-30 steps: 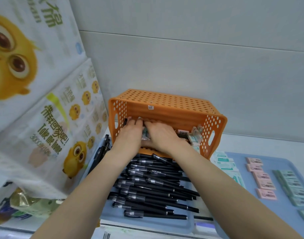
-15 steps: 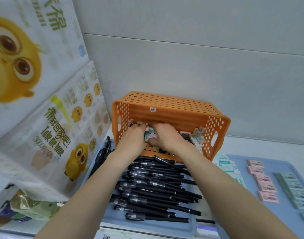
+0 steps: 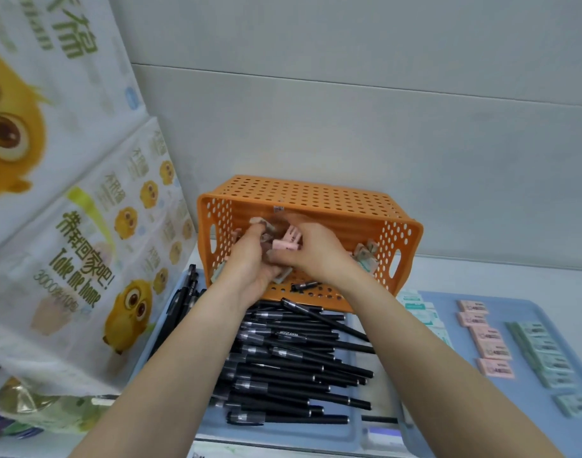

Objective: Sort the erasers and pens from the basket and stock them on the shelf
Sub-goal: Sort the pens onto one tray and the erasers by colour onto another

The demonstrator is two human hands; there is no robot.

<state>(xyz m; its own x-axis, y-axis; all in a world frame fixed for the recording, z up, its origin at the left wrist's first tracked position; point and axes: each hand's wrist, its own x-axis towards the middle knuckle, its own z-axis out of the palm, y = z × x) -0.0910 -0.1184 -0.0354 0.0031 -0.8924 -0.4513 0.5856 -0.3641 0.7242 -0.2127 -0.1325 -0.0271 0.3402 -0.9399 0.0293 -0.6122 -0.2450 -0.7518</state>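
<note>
Both hands worked inside one orange basket tipped on its side: the left hand cupped several erasers, the right hand pinched one pink eraser, one black pen lay inside, and four pink erasers lined the right tray.

Orange basket — black pens
</note>
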